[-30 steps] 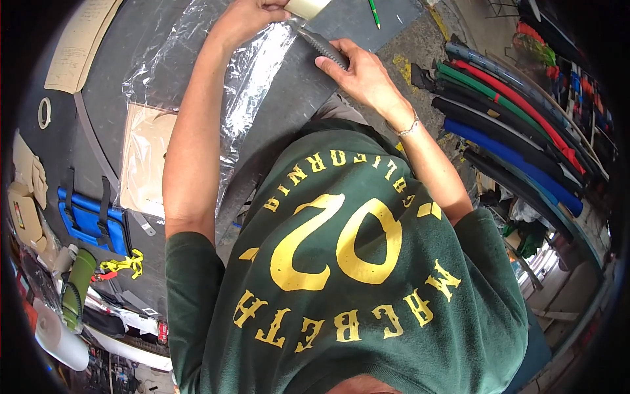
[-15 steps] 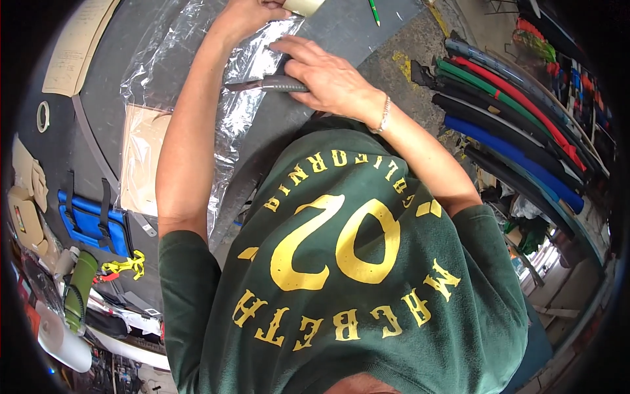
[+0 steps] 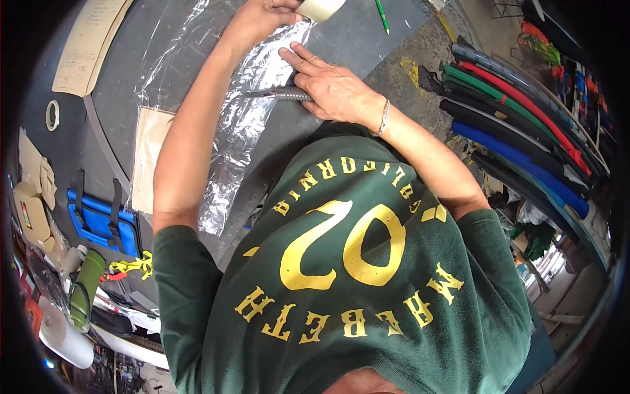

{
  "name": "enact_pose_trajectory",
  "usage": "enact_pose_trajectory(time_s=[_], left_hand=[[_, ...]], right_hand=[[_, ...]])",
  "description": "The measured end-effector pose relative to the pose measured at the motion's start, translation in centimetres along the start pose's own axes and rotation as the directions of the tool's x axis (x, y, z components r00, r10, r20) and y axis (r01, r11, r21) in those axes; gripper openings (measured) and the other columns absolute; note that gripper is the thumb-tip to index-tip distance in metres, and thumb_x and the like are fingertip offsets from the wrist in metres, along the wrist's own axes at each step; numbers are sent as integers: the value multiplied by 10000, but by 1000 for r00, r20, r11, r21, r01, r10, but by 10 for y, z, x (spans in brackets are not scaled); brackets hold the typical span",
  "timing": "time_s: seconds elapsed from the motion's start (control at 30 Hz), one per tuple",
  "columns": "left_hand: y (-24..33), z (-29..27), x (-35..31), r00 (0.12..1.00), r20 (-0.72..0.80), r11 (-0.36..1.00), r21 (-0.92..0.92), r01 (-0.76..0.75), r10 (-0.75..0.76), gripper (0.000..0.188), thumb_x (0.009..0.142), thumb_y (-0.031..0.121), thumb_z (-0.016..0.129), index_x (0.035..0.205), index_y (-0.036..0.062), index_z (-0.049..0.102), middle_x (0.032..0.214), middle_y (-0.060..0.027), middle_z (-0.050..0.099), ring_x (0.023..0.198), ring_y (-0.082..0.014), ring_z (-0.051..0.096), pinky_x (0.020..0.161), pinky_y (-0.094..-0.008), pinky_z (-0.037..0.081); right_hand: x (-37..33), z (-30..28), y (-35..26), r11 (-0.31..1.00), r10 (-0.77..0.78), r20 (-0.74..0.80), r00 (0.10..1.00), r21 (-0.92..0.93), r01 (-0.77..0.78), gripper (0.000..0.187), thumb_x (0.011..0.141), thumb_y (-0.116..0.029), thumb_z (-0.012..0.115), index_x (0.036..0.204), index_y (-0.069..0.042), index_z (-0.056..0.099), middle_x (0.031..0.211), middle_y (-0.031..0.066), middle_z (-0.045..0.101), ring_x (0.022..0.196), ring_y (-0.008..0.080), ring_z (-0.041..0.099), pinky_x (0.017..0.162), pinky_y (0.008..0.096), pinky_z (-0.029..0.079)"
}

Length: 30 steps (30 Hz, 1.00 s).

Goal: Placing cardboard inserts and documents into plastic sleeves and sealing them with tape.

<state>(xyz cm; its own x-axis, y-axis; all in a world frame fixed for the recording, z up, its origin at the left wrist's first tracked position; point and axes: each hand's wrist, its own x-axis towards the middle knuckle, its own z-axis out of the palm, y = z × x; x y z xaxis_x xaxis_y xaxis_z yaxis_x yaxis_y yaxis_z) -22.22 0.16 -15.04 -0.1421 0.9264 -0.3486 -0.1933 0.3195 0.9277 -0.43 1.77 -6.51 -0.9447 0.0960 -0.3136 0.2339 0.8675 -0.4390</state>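
A sheet of clear plastic film (image 3: 246,125) lies over the dark work table, wrinkled and shiny along its right edge. At the top of the view, my left hand (image 3: 259,21) has its fingers closed on a roll of pale tape (image 3: 321,8). My right hand (image 3: 338,90) keeps a grey utility knife (image 3: 282,94) tucked under its curled fingers, blade end pointing left over the film. Its index and middle fingers stretch out onto the film's edge, just below the tape roll. Under the film, partly behind my left forearm, is a flat tan sheet (image 3: 146,161).
A green pencil (image 3: 382,18) lies right of the tape. On the left are papers (image 3: 85,49), a tape ring (image 3: 52,115), a grey strip (image 3: 105,141) and a blue bag (image 3: 102,220). Several fabric rolls (image 3: 518,125) are stacked beyond the table's right edge.
The whole view has shifted slightly. My right hand's two outstretched fingers are spread further apart on the film. Both hands keep hold of the tape roll and the knife.
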Motion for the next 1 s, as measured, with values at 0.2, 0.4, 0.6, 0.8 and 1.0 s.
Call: enact_pose_trajectory(time_s=[0.2,0.4,0.6,0.8,1.0], left_hand=[[43,-29,-7,986,-167,978,-207,-35,0,222,891,65,750,1111,48,731,892,-11,722,672,-36,555,559,-190,390],[26,-54,-87,865,-502,956,-262,-134,-16,315,907,75,751,1212,32,688,1045,-82,748,985,-194,711,825,-301,561],[-21,-6,-147,812,-581,748,-567,-345,-66,282,915,36,762,1190,28,700,1089,-49,739,961,-119,687,843,-256,569],[-45,-5,-144,823,-567,829,-468,-306,-16,339,898,29,774,1230,35,706,1078,-50,763,946,-114,694,894,-285,563],[-51,-8,-146,863,-503,785,-513,-347,53,309,899,27,772,1204,35,723,1076,-34,755,960,-99,677,872,-275,555]], right_hand=[[-4,3,-1,998,-5,-21,1000,58,6,267,826,-153,754,1021,8,668,1660,112,313,1562,273,234,1119,391,486],[-15,-12,-6,994,68,-90,994,95,-59,250,816,-134,764,957,21,627,1671,118,291,1570,284,211,1154,493,429],[1,-4,13,999,17,-152,988,51,-9,271,834,-169,740,1008,16,643,1666,140,301,1559,321,234,1233,579,246],[-3,-14,45,980,155,-149,977,-104,-171,304,886,-229,667,1069,14,652,1652,174,330,1551,376,239,1248,563,193],[2,-16,26,999,-21,-58,998,-47,18,228,891,-167,661,1018,16,612,1650,179,330,1554,384,225,1253,559,159]])
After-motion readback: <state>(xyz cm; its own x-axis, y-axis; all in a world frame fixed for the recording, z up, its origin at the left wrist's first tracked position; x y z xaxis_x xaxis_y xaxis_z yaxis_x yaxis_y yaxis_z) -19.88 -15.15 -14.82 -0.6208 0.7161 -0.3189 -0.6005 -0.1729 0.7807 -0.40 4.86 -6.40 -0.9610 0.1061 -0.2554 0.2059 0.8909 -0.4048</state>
